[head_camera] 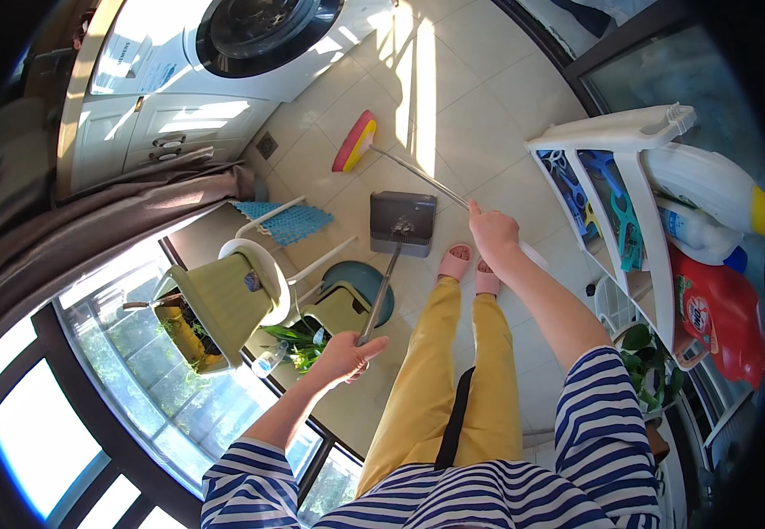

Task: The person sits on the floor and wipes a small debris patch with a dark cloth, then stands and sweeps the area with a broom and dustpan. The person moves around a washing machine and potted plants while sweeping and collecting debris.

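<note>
My left hand (348, 357) is closed around the metal handle of a grey long-handled dustpan (382, 215). The pan rests on the tiled floor before my feet, with a small heap of grey debris (403, 227) in it. In my right hand (493, 231) is the upper part of a thin metal broom handle (422, 176). It runs up and left to a broom head (356, 142) with pink bristles and a yellow band, on the floor beyond the dustpan and apart from it.
A front-loading washing machine (157, 49) and white cabinet (187, 122) stand at upper left. At left are a green planter (223, 301), a white stand and a teal basin (382, 291). A white shelf (653, 238) with clips and detergent bottles is at right.
</note>
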A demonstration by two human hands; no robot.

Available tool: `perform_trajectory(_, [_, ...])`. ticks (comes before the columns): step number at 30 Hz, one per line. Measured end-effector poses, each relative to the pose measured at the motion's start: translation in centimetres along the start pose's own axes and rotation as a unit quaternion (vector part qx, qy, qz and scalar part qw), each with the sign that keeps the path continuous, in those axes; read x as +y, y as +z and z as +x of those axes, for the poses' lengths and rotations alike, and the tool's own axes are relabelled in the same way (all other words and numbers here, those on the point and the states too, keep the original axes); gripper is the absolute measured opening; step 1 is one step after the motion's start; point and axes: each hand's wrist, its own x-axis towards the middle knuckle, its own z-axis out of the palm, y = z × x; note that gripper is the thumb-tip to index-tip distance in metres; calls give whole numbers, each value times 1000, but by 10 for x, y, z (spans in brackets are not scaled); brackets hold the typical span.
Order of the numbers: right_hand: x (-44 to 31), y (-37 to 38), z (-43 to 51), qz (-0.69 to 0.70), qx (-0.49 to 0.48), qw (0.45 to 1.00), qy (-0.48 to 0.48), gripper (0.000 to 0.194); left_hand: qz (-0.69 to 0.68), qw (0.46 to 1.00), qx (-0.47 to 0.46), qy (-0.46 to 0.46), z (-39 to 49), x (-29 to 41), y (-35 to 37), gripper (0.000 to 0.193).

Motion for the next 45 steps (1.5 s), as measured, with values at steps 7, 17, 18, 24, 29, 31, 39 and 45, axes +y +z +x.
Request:
perform_trajectory(7, [43,20,-152,60,-110,991,43,64,-34,999,-12,8,-8,7,4,46])
perform_trajectory(17, [72,39,-259,237,-81,955,156,47,2,1000,13,-2,-1,3,17,46])
perform_trajectory(18, [79,38,-251,233,-54,956,171,47,19,1000,17,0,-1,-2,17,47])
perform_trajectory(24, [101,43,-187,205,5,946,252,51,207,975,74,19,-10,-36,22,52])
perform_trajectory(29, [69,80,-212,274,-79,924,255,61,329,938,99,33,-14,-41,29,58])
perform_trajectory(31, [47,93,-239,286,-115,923,232,61,324,940,102,38,-14,-42,34,55])
perform_trajectory(39, [3,118,-334,319,-143,922,165,53,177,983,49,26,-12,-41,63,49])
perform_trajectory(45, [72,85,-319,341,-17,923,176,44,7,1000,0,-11,-19,-58,67,47])
